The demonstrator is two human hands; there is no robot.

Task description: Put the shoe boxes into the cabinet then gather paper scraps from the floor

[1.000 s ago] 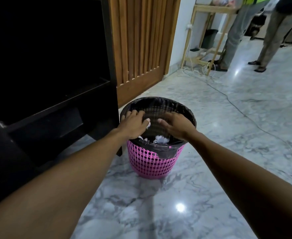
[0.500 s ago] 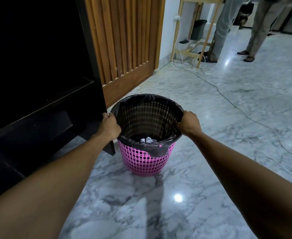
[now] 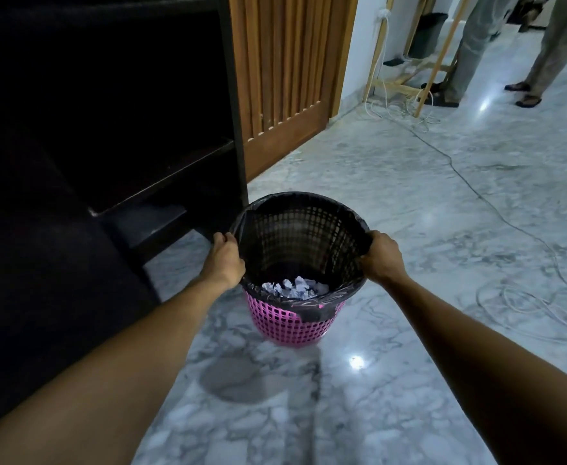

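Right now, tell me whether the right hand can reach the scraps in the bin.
Probably yes: the right hand grips the rim of the bin, and nothing covers the scraps below.

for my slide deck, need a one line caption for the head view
Left hand and right hand grip the rim of a pink basket holding paper scraps.

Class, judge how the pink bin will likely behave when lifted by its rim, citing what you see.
Probably light: the pink bin is open plastic lattice holding only a few crumpled paper scraps. The rim may flex where the left hand and right hand grip it. The black liner could slip.
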